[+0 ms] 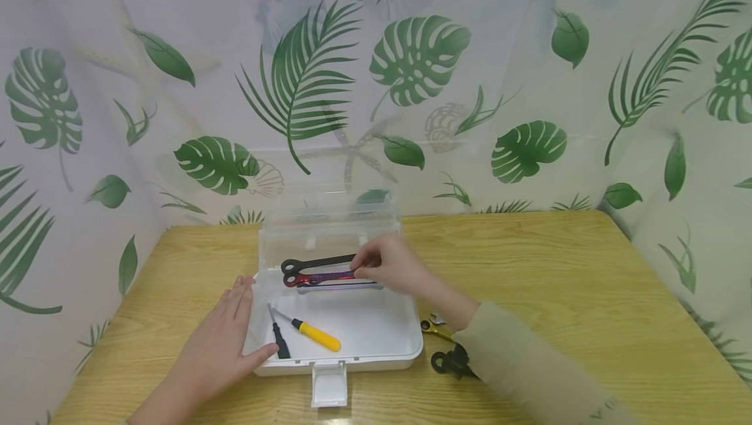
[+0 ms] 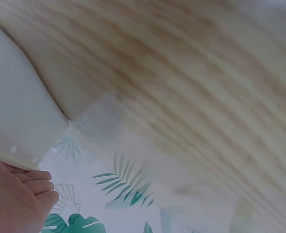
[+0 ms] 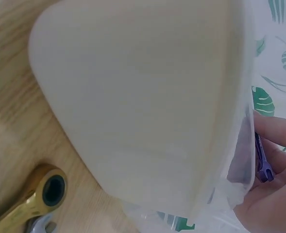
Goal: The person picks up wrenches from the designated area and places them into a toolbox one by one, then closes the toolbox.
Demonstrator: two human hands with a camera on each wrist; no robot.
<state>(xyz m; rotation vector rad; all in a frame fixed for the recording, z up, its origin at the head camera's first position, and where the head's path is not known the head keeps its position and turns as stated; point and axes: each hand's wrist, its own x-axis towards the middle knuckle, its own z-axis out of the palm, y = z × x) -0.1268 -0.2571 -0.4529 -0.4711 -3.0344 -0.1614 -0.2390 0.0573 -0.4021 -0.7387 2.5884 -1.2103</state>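
Observation:
My right hand [image 1: 395, 264] pinches the right end of a red and purple wrench [image 1: 317, 277] over the back of a white toolbox [image 1: 376, 346]. The wrench's purple open end [image 3: 264, 170] shows among those fingers in the right wrist view. Just behind it lies a black wrench [image 1: 317, 262], its right end hidden by the fingers. Along the toolbox's left wall rests my left hand [image 1: 217, 333], fingers straight and thumb over the front rim. Near that thumb, a black-handled screwdriver [image 1: 279, 337] and a yellow-handled screwdriver [image 1: 317, 335] lie on the box floor.
The toolbox's clear lid [image 1: 329, 236] stands raised at the back, and its white latch [image 1: 329, 386] hangs down in front. Right of the box are a gold wrench [image 3: 33, 196], a silver wrench [image 3: 41, 224] and a black object [image 1: 451, 363], partly under the right sleeve.

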